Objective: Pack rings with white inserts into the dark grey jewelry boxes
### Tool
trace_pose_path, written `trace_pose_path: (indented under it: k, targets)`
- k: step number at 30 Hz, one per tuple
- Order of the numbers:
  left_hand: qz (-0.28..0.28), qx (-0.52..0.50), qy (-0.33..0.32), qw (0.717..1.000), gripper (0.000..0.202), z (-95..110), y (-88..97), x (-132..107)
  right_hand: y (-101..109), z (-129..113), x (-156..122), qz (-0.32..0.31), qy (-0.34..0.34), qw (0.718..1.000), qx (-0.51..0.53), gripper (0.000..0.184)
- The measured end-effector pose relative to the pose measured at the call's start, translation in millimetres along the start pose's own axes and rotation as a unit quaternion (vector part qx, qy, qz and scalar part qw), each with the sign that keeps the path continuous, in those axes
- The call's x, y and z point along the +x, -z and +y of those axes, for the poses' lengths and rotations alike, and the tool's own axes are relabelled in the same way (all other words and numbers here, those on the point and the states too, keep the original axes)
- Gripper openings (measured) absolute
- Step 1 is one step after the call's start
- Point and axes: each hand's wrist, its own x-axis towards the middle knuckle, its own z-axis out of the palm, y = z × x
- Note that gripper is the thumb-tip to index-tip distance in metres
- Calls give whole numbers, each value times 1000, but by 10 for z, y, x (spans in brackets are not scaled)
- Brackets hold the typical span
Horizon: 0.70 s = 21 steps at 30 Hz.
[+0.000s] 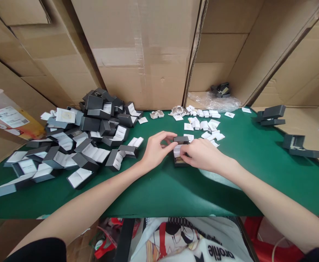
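A small black hinged jewellery box (180,164) stands open on the green table in front of me. A white insert (177,150) shows inside it, with a brownish strip below. My left hand (158,148) holds the box from its left side, thumb and fingers curled at the lid end. From the right, my right hand (203,154) reaches over the box, its thumb and forefinger pinched at the insert's edge. Those fingers cover part of the box's interior.
A large heap of open black boxes (91,123) with white linings lies on the left, near a colourful cup (12,114). Loose white inserts (203,123) are scattered ahead. Two opened boxes (271,115) sit right. Cardboard walls (148,47) enclose the back; clear plastic (214,102) lies there.
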Motion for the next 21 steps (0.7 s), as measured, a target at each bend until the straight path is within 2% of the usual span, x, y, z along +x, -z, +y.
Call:
trace_pose_path:
  k: [13, 21]
  targets:
    - [-6, 13, -16, 1000, 20, -10, 1, 8, 42, 68, -41, -5, 25, 995, 95, 30]
    - [-22, 9, -25, 999, 20, 4, 4, 12, -47, 33, -2, 14, -23, 995, 94, 23]
